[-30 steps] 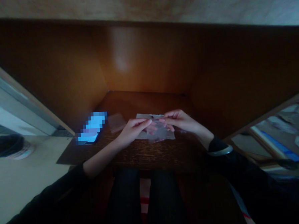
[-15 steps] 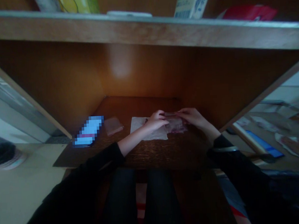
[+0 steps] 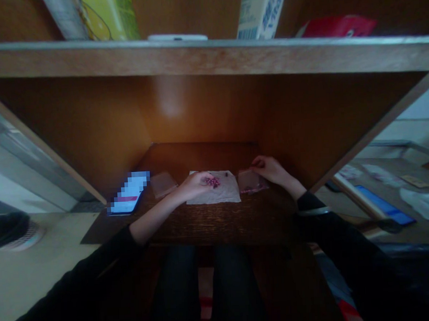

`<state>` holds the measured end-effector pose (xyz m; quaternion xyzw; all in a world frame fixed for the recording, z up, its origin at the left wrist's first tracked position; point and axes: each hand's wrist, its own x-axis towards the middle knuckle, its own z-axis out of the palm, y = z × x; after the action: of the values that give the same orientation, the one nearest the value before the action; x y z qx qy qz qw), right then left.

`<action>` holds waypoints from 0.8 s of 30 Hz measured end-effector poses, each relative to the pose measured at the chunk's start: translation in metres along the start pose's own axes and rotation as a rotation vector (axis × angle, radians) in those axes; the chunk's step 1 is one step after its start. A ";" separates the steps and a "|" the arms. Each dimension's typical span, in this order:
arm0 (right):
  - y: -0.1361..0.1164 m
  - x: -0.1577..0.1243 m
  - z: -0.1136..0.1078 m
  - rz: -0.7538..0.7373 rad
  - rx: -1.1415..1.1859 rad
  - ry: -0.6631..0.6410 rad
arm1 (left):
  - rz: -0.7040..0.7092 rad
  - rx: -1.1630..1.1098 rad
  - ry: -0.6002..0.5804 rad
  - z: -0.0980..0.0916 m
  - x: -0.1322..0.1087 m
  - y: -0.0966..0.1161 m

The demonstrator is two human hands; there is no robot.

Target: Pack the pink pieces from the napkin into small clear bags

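My left hand [image 3: 192, 184] is over a white paper napkin [image 3: 225, 193] on the dark wooden desktop, its fingers curled about a cluster of small pink beads [image 3: 213, 181]. Exactly how the fingertips meet the beads is blurred. A small dark piece [image 3: 226, 174] lies near the napkin's far edge. To the right, my right hand [image 3: 270, 169] pinches the upper edge of a clear plastic bag [image 3: 246, 179]; pinkish bits show along the bag's bottom. Another clear, flat packet [image 3: 163, 184] lies left of the napkin.
A phone [image 3: 130, 193] with a lit, blurred-out screen leans toward the desk's left side. Overhead, a shelf edge [image 3: 209, 58] carries a carton [image 3: 260, 12], a yellow-green pack [image 3: 117, 17] and a red packet [image 3: 340, 27]. Wooden side panels enclose the desk.
My left hand has let go of the plastic bag's edge and moved left to the pink beads over the napkin. My right hand stays at the bag. The view has tilted up slightly.
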<state>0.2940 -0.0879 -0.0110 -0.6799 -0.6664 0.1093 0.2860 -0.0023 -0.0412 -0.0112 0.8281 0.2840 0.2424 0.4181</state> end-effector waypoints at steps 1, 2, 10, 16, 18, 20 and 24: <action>-0.004 -0.002 0.000 0.008 -0.060 0.009 | -0.008 0.033 0.033 -0.010 -0.009 -0.002; -0.009 -0.004 0.000 0.023 -0.136 0.025 | -0.028 0.074 0.071 -0.020 -0.018 -0.004; -0.079 -0.015 0.004 -0.114 -0.343 0.093 | -0.130 0.378 0.199 -0.074 -0.075 -0.018; -0.125 -0.014 0.038 -0.334 -0.032 -0.062 | -0.091 0.357 0.160 -0.073 -0.078 -0.037; -0.136 -0.015 0.059 -0.374 0.108 -0.169 | -0.099 0.403 0.163 -0.072 -0.076 -0.040; -0.143 -0.017 0.080 -0.380 0.252 -0.288 | -0.096 0.454 0.152 -0.075 -0.076 -0.040; -0.147 -0.018 0.109 -0.284 0.517 -0.467 | -0.118 0.484 0.098 -0.086 -0.076 -0.030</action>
<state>0.1112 -0.0868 -0.0250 -0.4430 -0.7516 0.3852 0.3007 -0.1201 -0.0306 -0.0025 0.8733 0.4018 0.1823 0.2067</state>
